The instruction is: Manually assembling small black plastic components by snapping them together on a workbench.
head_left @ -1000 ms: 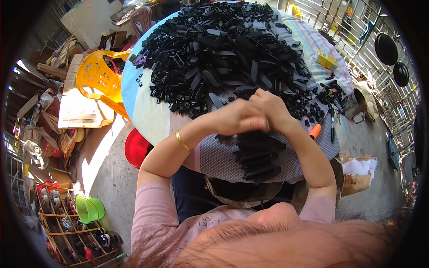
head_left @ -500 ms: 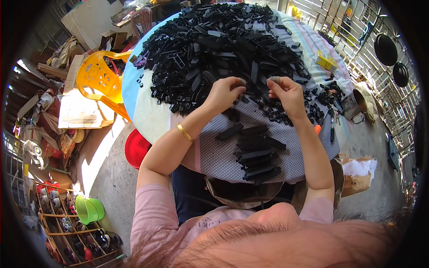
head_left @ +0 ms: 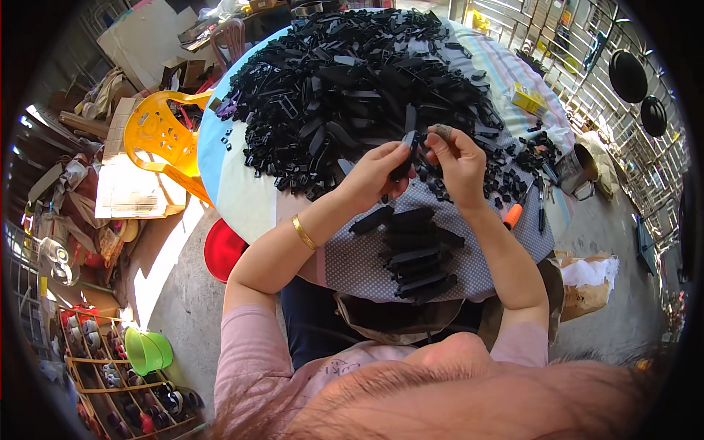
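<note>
Head view. Round table [head_left: 242, 198] with a pale cloth; the person sits at its near edge.

Left hand [head_left: 374, 176]: fingers closed round a long black part [head_left: 405, 158], held upright just above the table's middle. Bangle [head_left: 303, 232] on the left wrist.

Right hand [head_left: 460, 163]: thumb and forefinger pinched on a small grey piece [head_left: 442, 131], its tip touching or just beside the top of the black part; which, cannot tell. Both hands meet over the near fringe of the heap.

Heap [head_left: 352, 81]: loose black parts cover the far half of the table, spilling toward the left and right edges.

Stack [head_left: 414, 253]: a modest row of similar long parts laid side by side at the near edge, below the hands, apart from the heap.

Judgement: stack is small against the heap, so the work looks early; most parts left unsorted.

Right edge: orange-handled tool [head_left: 513, 215], a pen [head_left: 541, 205] beside it, and a metal mug [head_left: 579, 172].

Off the table: yellow chair [head_left: 158, 139] at left, red stool [head_left: 222, 249] under the near-left edge, green bowls [head_left: 147, 350] on the floor.
</note>
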`<state>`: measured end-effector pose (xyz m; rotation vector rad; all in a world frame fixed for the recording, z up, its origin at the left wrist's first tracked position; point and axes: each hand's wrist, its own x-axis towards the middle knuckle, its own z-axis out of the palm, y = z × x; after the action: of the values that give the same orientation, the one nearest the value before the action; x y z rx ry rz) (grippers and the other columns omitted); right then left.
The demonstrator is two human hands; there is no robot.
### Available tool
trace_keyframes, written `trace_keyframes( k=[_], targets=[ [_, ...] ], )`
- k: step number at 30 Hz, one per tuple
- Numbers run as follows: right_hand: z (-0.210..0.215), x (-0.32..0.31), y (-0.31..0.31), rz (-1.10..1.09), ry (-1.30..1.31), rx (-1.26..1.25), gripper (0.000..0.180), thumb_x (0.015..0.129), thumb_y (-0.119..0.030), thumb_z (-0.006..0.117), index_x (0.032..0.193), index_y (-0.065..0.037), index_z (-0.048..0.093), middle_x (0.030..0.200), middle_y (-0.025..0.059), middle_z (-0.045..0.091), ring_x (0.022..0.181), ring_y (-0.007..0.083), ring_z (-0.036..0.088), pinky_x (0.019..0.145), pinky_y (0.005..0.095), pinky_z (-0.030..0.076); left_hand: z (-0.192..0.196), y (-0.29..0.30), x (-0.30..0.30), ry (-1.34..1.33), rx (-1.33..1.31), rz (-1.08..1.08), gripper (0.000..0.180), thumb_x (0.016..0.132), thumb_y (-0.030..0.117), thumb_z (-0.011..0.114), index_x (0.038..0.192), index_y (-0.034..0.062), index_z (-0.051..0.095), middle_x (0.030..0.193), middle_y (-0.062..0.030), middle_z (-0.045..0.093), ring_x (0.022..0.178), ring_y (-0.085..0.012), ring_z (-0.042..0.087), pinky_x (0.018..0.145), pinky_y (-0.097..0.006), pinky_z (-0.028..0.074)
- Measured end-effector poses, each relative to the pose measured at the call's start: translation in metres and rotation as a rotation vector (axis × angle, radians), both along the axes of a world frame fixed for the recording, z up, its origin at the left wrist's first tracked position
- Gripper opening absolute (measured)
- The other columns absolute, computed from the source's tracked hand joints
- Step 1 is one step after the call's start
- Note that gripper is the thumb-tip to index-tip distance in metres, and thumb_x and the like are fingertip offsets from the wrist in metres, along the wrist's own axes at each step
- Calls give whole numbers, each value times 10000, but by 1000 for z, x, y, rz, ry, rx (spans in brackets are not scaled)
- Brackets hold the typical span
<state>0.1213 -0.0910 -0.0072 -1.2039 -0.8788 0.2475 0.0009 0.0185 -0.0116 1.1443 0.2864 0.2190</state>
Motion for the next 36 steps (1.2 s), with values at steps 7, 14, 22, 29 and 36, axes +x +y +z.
trace_keyframes(
  k=[7, 14, 22, 29, 36],
  targets=[
    [-7, 4, 2, -69, -244, 15, 126, 807, -59, 648, 914, 8, 644, 749, -9, 616, 633, 38, 542, 558, 170, 442, 6, -8, -2, -107, -80, -45, 306, 948, 293, 403, 1162, 79, 451, 782, -62, 542, 583, -129, 522, 473, -241, 406],
    [2, -1, -2, -141, -602, 54, 83, 777, -25, 633, 836, 30, 613, 700, 101, 593, 591, 164, 593, 530, 241, 462, 4, -13, -1, -100, 178, 4, 296, 964, 256, 357, 1171, 58, 428, 784, -48, 534, 572, -115, 521, 462, -223, 398],
    [6, -7, -12, -294, -1330, -377, 79, 783, -91, 505, 735, -37, 475, 690, 98, 497, 610, 241, 551, 523, 316, 459, 3, -15, -3, -124, 1123, 376, 268, 927, 201, 435, 1046, -19, 532, 654, -121, 567, 551, -192, 524, 537, -295, 423],
    [6, 2, -17, -105, -1408, -383, 80, 765, -74, 501, 708, -38, 457, 665, 102, 490, 597, 236, 545, 520, 310, 458, 18, -16, -7, -14, 1100, 207, 229, 900, 178, 467, 889, -32, 556, 678, -194, 567, 607, -311, 527, 572, -358, 429],
    [0, 1, -16, -74, -1328, -329, 89, 768, -78, 509, 712, -29, 460, 661, 110, 487, 598, 255, 544, 532, 321, 462, 10, -20, -7, -45, 1203, 259, 204, 900, 158, 482, 913, -27, 567, 620, -154, 545, 508, -204, 456, 514, -306, 405]
  ],
)
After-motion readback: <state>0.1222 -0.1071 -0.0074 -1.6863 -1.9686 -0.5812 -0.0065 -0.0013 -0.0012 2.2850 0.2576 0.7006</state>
